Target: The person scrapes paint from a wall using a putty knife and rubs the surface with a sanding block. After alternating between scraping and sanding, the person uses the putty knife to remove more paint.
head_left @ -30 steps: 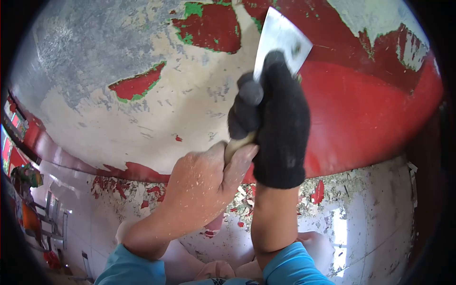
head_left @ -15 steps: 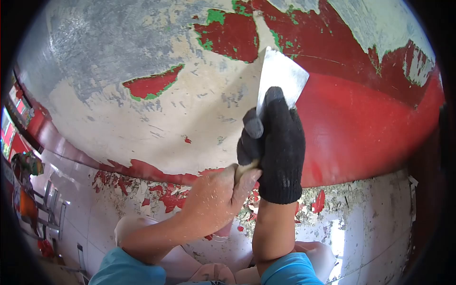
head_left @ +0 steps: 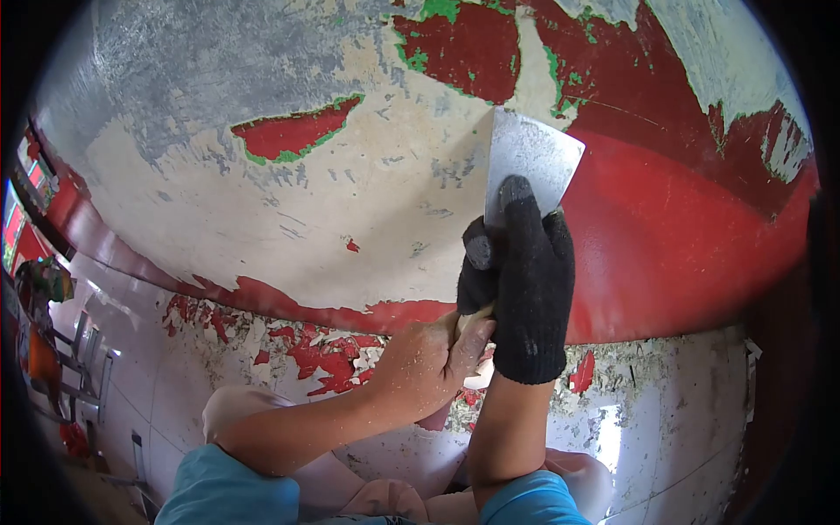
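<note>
A wide metal scraper points away from me, its blade edge against or close over the curved, partly stripped surface. My right hand, in a black knit glove, is closed around the scraper near the blade, with a finger pressed flat on the metal. Below it my bare left hand, dusted with pale specks, grips the end of the pale handle. The blade lies where bare cream meets the red coating.
Red and cream paint flakes litter the tiled floor under the surface's lower edge. My bent legs are close beneath my arms. Metal-legged furniture stands at the far left. Green-edged red patches remain on the surface.
Both hands and the scraper have shifted slightly right and down in view. The surface pattern has also shifted, so the camera has moved. The grip on the scraper is unchanged.
</note>
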Available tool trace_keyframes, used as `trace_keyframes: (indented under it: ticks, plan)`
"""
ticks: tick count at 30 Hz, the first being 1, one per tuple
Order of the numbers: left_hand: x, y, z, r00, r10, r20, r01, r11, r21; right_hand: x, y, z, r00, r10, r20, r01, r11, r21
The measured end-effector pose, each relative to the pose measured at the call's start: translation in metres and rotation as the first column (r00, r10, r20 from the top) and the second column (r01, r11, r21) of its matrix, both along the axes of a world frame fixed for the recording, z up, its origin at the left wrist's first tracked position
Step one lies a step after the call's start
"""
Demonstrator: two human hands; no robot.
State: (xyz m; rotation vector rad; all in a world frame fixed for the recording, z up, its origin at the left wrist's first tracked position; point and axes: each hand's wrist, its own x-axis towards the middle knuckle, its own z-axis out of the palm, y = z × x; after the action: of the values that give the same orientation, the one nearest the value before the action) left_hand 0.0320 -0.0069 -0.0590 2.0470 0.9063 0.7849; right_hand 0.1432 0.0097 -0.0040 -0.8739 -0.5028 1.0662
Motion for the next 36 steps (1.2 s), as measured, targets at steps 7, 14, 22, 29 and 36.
trace_keyframes:
  ticks: [7,14,22,29,36]
  plan:
    - [0.012,0.009,0.03,0.995,0.034,0.098,-0.039,0.998,0.043,0.006,0.003,0.03,0.987,-0.077,0.14,0.069,0.995,0.067]
    - [-0.003,-0.004,-0.004,0.996,0.04,0.084,-0.033,0.996,-0.077,-0.005,-0.001,0.002,0.996,0.053,0.077,-0.045,0.994,-0.098]
    - [-0.008,0.002,0.005,0.999,0.048,-0.017,-0.048,0.998,-0.026,-0.007,0.002,0.007,0.993,0.011,0.12,-0.009,1.0,-0.015]
    - [-0.004,0.002,0.007,0.998,0.064,-0.025,-0.064,0.998,0.004,-0.004,0.003,0.01,0.987,0.034,0.155,-0.031,0.999,-0.024]
    - [0.003,-0.004,0.012,0.994,0.092,0.058,-0.092,0.996,0.002,-0.001,0.0,0.011,0.986,0.054,0.157,-0.057,0.998,0.014]
